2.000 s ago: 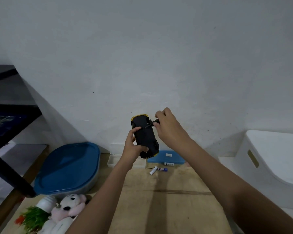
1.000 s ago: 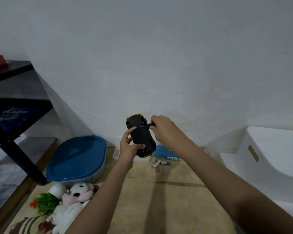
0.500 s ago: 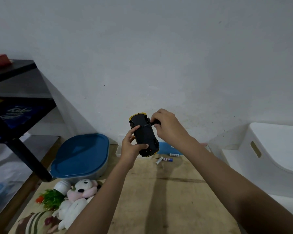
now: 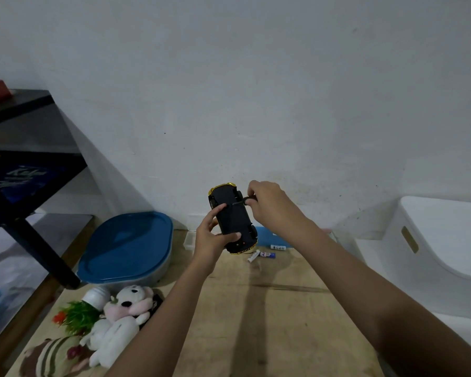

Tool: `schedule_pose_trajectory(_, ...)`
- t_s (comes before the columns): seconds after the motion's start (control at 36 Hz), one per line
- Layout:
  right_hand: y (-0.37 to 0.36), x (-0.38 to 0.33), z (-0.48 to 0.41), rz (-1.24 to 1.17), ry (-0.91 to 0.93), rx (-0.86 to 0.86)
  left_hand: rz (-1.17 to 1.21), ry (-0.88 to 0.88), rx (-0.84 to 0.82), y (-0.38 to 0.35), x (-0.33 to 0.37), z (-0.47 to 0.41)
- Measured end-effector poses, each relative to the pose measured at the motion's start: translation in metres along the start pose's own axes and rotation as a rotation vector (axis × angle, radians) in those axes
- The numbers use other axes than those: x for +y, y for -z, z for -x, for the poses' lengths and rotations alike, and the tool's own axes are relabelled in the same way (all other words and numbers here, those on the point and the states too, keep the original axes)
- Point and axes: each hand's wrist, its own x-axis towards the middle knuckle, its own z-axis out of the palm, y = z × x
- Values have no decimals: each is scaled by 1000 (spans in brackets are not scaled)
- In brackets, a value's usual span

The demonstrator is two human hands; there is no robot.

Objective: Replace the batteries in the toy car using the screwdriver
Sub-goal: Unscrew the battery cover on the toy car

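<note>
Toy car [image 4: 233, 220]: held up above the wooden table [image 4: 269, 308], in front of the wall. Black underside faces the camera, with yellow trim at the far and near ends.
Left hand [image 4: 210, 240]: clamped on the car from its left side. The thumb lies across the near part of the underside and a fingertip rests mid-underside.
Right hand [image 4: 269, 205]: fingers curled tight round the screwdriver handle, just right of the car.
Screwdriver [image 4: 241, 202]: dark, with the shaft roughly level. It comes in from the right, tip on the far half of the underside, close to the left fingertip.
Batteries [image 4: 267, 254]: two loose on the table, below the car's near end.
Left of table: blue-lidded container [image 4: 125, 246], with plush toys [image 4: 120, 317] nearer the camera.
Far left: black shelf [image 4: 25, 159].
Right: white bin [image 4: 441, 240].
</note>
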Motion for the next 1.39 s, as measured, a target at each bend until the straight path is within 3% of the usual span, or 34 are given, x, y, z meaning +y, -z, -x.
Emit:
schedule_pose_trajectory(0.22,6,23,6,-215,32,78,-28,11,-7,1,-6,-3)
schedule_pose_trajectory(0.36,5,52,18,-371,-71,260,-60,36,4,5,-21,0)
schedule_pose_trajectory(0.47,-18,93,38,-492,-304,365,-61,116,14,7,-45,4)
schedule_pose_trajectory(0.61,-68,150,80,-573,-660,345,-94,188,17,6,-75,9)
schedule_pose_trajectory(0.83,-129,197,141,-555,-930,293,-127,281,-16,-2,-109,17)
schedule_pose_trajectory(1.08,-142,201,156,-296,-852,93,-127,293,-56,-10,-113,20)
schedule_pose_trajectory(1.19,-141,195,148,-232,-782,142,-138,262,-66,-10,-109,20)
schedule_pose_trajectory(1.31,-135,170,120,-424,-647,183,-135,241,-80,-8,-105,21)
schedule_pose_trajectory(1.39,-131,140,94,-604,-564,85,-135,217,-97,-6,-101,22)
